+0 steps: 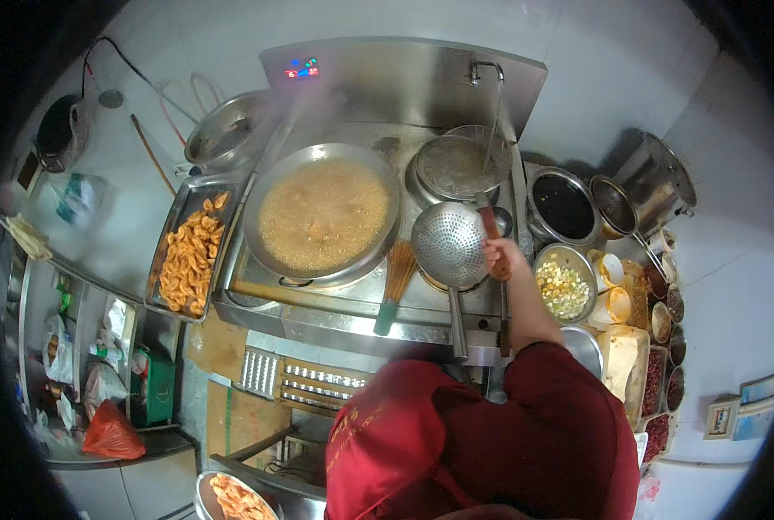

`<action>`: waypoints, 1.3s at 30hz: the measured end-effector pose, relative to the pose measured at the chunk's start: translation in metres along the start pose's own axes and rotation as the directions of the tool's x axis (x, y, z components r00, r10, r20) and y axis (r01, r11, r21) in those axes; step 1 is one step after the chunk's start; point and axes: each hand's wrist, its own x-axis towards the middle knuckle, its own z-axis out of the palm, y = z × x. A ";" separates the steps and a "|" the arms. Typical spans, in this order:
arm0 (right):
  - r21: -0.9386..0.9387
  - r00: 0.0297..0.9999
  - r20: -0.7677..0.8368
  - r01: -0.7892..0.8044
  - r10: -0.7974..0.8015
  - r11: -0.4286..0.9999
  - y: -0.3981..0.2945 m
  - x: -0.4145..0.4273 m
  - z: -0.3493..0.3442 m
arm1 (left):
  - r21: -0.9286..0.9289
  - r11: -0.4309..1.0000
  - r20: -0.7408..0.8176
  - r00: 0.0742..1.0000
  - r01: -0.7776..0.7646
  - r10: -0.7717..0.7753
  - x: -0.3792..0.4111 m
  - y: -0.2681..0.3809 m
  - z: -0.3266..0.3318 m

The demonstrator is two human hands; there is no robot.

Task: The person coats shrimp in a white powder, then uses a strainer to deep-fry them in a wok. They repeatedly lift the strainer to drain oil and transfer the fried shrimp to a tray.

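My right hand [501, 258] is closed around the brown wooden handle [489, 224] of a utensil, whose far end reaches toward a round wire-mesh strainer [459, 166] over a pot. Directly left of the hand lies a large perforated metal skimmer [450, 240], its handle pointing toward me. Bubbling yellowish oil fills a wide wok [322, 214] on the left burner. Between wok and skimmer rests a bamboo brush [396, 279] with a green handle. A metal tray [195, 188] left of the wok holds fried, orange-brown pieces of food [190, 257]. My left hand is out of view.
A pot of dark liquid [562, 205], a bowl of chopped scallions [562, 284] and several seasoning containers [660, 322] stand at the right. A faucet [489, 67] rises behind the strainer. At the lower left, a metal bowl [203, 497] holds more orange pieces. Shelves with bags flank the left.
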 end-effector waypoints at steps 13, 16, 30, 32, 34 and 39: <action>-0.858 0.418 -0.216 -0.512 -0.883 -0.033 -0.013 -0.092 0.061 | -0.095 0.994 -0.065 0.996 0.047 -0.053 0.045 -0.035 -0.062; -0.774 0.413 -0.285 -0.631 -0.865 -0.046 -0.027 -0.092 0.025 | -0.136 0.989 -0.065 0.996 0.055 -0.064 0.060 -0.045 -0.074; -0.393 0.963 -0.227 0.045 -0.144 0.918 0.108 -0.150 0.057 | -0.284 0.955 0.032 0.996 0.091 -0.085 0.071 -0.072 -0.088; -0.067 0.999 0.009 0.054 -0.054 0.996 0.131 -0.147 0.048 | -0.318 0.945 0.038 0.997 0.074 -0.066 0.071 -0.068 -0.087; 0.208 0.974 0.214 0.025 -0.071 0.978 0.156 -0.156 0.061 | -0.316 0.944 0.036 0.996 0.094 -0.087 0.050 -0.043 -0.076; 0.425 0.892 0.447 -0.150 -0.063 0.893 0.184 -0.153 0.041 | -0.339 0.936 0.035 0.996 0.091 -0.084 0.043 -0.037 -0.074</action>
